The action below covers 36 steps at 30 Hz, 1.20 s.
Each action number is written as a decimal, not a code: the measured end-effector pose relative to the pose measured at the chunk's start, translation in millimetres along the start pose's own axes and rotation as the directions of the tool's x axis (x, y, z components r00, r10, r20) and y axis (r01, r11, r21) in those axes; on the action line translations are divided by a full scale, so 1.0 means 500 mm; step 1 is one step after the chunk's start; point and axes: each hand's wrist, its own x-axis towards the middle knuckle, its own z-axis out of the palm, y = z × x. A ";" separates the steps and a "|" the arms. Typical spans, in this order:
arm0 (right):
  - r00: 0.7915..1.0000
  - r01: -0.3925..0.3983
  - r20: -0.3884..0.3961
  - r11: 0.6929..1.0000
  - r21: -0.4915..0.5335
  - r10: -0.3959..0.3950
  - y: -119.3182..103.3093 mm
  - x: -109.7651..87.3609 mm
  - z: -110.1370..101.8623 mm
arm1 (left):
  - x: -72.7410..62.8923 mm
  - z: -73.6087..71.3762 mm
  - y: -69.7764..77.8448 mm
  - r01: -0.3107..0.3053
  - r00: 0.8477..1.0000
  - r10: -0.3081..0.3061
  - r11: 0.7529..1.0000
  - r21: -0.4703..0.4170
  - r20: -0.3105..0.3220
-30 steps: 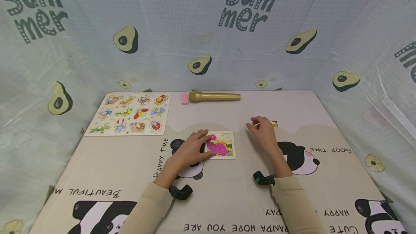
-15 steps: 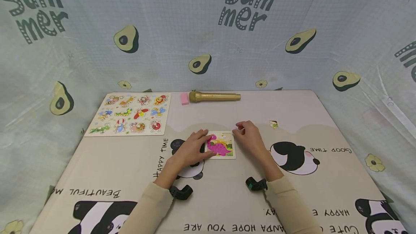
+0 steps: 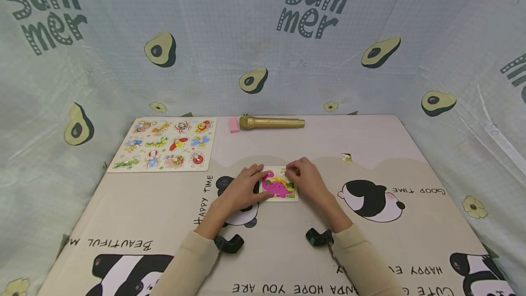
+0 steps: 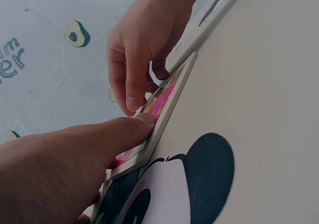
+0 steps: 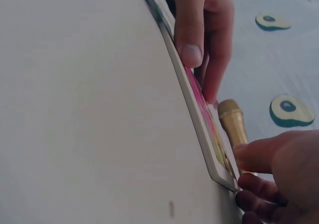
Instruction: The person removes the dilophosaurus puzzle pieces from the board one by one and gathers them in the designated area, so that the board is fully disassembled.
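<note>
A small jigsaw board [image 3: 295, 199] with a pink dinosaur picture lies flat on the table. My left hand [image 3: 242, 186] spans its left side, thumb and fingertips resting on the picture. In the left wrist view, the left thumb [image 4: 132, 127] presses on the board near its edge. My right hand [image 3: 308, 179] is over the board's upper right corner, its fingertips pinched together on a small puzzle piece that they largely hide. From the right wrist view, the right thumb [image 5: 249, 157] is right at the board's end. One loose puzzle piece [image 3: 347, 158] lies apart at the right.
An insect picture board [image 3: 162, 145] lies at the back left. A pink block [image 3: 233, 125] and a gold toy microphone [image 3: 272, 123] are along the back edge. Panda drawings cover the tablecloth, and an avocado-print cloth [image 3: 205, 86] encloses the back and sides.
My right hand has moved left from beside the loose piece to the jigsaw board's upper right corner, uncovering that piece. My left hand has stayed on the board.
</note>
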 end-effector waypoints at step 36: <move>0.978 -0.037 0.199 0.994 -0.098 0.056 -0.013 0.037 -0.009 | 0.002 0.000 -0.003 -0.005 1.000 0.005 1.000 -0.007 0.000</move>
